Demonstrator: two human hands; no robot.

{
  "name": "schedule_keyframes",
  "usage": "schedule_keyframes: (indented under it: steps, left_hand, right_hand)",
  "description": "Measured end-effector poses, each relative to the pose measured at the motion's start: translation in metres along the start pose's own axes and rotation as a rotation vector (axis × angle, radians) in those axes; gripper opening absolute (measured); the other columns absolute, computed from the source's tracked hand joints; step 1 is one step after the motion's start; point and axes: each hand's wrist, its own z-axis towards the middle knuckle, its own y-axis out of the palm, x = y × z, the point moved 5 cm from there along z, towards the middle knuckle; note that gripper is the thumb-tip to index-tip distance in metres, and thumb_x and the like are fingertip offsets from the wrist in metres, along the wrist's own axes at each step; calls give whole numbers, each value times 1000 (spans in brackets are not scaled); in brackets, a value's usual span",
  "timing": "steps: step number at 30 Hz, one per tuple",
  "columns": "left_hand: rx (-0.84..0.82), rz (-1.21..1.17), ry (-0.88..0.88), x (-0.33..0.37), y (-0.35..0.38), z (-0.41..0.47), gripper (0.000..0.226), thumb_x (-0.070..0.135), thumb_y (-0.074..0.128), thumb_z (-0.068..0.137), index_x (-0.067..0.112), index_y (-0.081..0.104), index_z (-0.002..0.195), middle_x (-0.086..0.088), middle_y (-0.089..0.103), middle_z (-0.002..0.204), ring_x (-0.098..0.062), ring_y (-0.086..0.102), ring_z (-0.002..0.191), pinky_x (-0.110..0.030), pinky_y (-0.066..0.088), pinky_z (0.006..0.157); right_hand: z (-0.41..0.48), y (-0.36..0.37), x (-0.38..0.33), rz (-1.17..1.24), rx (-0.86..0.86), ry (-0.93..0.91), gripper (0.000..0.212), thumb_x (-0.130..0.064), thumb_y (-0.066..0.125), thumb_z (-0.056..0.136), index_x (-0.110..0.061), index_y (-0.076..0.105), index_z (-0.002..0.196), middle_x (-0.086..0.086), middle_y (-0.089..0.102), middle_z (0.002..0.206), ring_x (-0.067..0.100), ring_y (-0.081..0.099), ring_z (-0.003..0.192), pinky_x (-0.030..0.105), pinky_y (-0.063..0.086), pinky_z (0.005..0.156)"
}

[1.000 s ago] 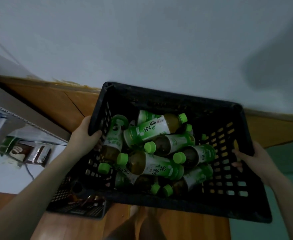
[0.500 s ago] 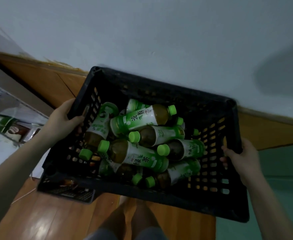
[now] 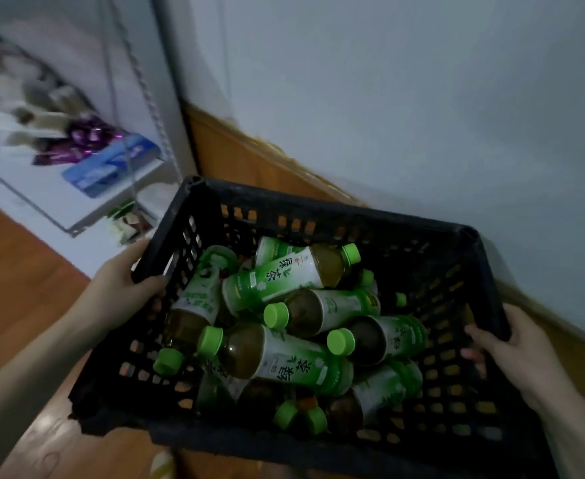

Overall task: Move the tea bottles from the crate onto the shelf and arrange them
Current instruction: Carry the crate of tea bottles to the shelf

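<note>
A black slotted plastic crate (image 3: pixel 360 219) fills the lower middle of the view, held off the floor. Inside it lie several tea bottles (image 3: pixel 284 281) with green caps and green-and-white labels, piled on their sides in the left half. My left hand (image 3: pixel 125 281) grips the crate's left rim. My right hand (image 3: pixel 512 354) grips the right rim, fingers hooked inside the wall. A white shelf unit (image 3: pixel 87 198) stands at the upper left, blurred.
On the white shelf lie a blue box (image 3: pixel 111 167), purple packets (image 3: pixel 83 140) and other blurred goods. A pale wall (image 3: pixel 388 98) with a wooden skirting board (image 3: pixel 249 160) runs behind the crate. Wooden floor (image 3: pixel 18 271) shows at the left.
The view has swung left and up, bringing the shelf unit into sight at the upper left. Both hands keep the same grip on the crate. The bottles have barely shifted.
</note>
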Motion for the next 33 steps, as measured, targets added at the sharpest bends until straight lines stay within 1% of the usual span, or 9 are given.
schedule_keyframes:
  steps: [5, 9, 15, 19, 22, 25, 28, 31, 33]
  left_hand:
    - [165, -84, -95, -76, -79, -62, 48, 0, 56, 88, 14, 43, 132, -13, 62, 64, -10, 55, 35, -17, 45, 35]
    - [279, -120, -175, -152, -148, -111, 52, 1, 55, 88, 13, 40, 136, -8, 62, 71, -21, 59, 46, -28, 48, 43]
    - [409, -207, -334, -273, -258, -172, 54, -3, 53, 88, 13, 38, 137, -12, 61, 73, -31, 59, 59, -35, 52, 49]
    - [528, -245, -449, -341, -318, -208, 51, -4, 54, 87, 12, 42, 134, -14, 60, 67, -29, 56, 49, -21, 48, 36]
    - [613, -279, -533, -390, -357, -221, 54, -4, 58, 85, 13, 44, 134, -17, 61, 67, -29, 57, 49, -34, 53, 50]
    - [685, -319, -619, -428, -393, -226, 55, -3, 59, 84, 17, 44, 133, -22, 62, 70, -33, 60, 57, -47, 54, 62]
    - [738, -339, -653, -451, -425, -218, 56, -3, 59, 85, 17, 43, 134, -23, 63, 70, -34, 61, 57, -41, 55, 54]
    - [806, -335, -688, -477, -470, -193, 54, -2, 59, 85, 17, 43, 133, -22, 63, 68, -32, 60, 54, -30, 53, 43]
    - [851, -375, -703, -490, -499, -173, 54, -3, 58, 85, 16, 44, 133, -22, 62, 68, -31, 59, 53, -30, 53, 41]
  right_hand:
    - [-40, 77, -49, -119, -148, -84, 35, -7, 55, 89, -15, 45, 121, 3, 59, 91, 27, 63, 71, 35, 48, 55]
    - [-96, 164, -76, -216, -246, -173, 28, -6, 54, 90, -10, 47, 116, 5, 59, 89, 26, 63, 73, 38, 49, 59]
    - [-175, 315, -105, -297, -441, -258, 22, -4, 54, 90, -13, 48, 108, 10, 59, 86, 25, 61, 70, 36, 46, 52]
    - [-212, 418, -129, -358, -570, -330, 22, -2, 52, 90, -15, 47, 107, 7, 58, 85, 24, 60, 69, 30, 49, 45]
    - [-229, 492, -154, -397, -650, -405, 22, -1, 54, 89, -14, 50, 106, 5, 59, 84, 23, 61, 68, 18, 48, 38]
    - [-242, 563, -187, -427, -721, -467, 20, 1, 54, 88, -13, 51, 101, 6, 60, 81, 22, 61, 64, 18, 46, 38]
    - [-248, 624, -217, -427, -755, -486, 18, 4, 54, 86, -9, 51, 98, 9, 61, 78, 22, 60, 60, 23, 46, 38]
    - [-251, 706, -259, -448, -807, -525, 18, 3, 54, 86, -10, 51, 98, 11, 61, 77, 25, 60, 62, 34, 49, 50]
    - [-253, 757, -291, -470, -836, -566, 18, 3, 54, 86, -11, 51, 98, 11, 61, 76, 26, 60, 62, 35, 49, 52]
